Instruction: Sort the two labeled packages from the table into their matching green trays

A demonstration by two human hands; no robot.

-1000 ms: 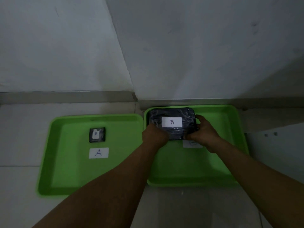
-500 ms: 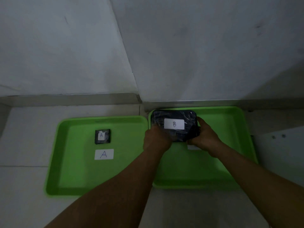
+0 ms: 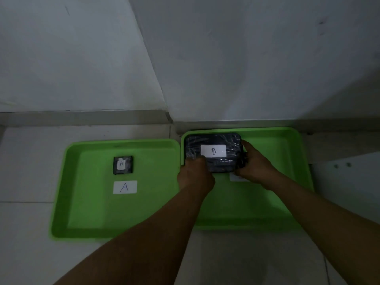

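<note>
Two green trays sat side by side on the pale tabletop (image 3: 30, 254), their inner rims touching, both pushed close to the raised ledge at the foot of the wall. The left tray (image 3: 61, 192) held a small dark package (image 3: 122, 164) marked A, lying flat in its far half just beyond a white A label (image 3: 124, 187) stuck to the tray floor; the rest of that tray floor lay open on all sides of it. Over the right tray (image 3: 287, 145), both hands gripped a larger dark, film-wrapped package (image 3: 213, 149) marked B, placed at the tray's far left corner, its left and far edges close against the tray walls. Whether it rested on the tray floor or hung just above could not be told. The left hand (image 3: 195, 177) clasped the near left corner, fingers curled under and out of sight. The right hand (image 3: 255, 167) clamped the right edge, thumb along the far right corner and fingers pressed on the near side. A white label (image 3: 235, 177) on that tray floor showed only partly, between the wrists. To the right and near side of the package the tray floor stood free.
</note>
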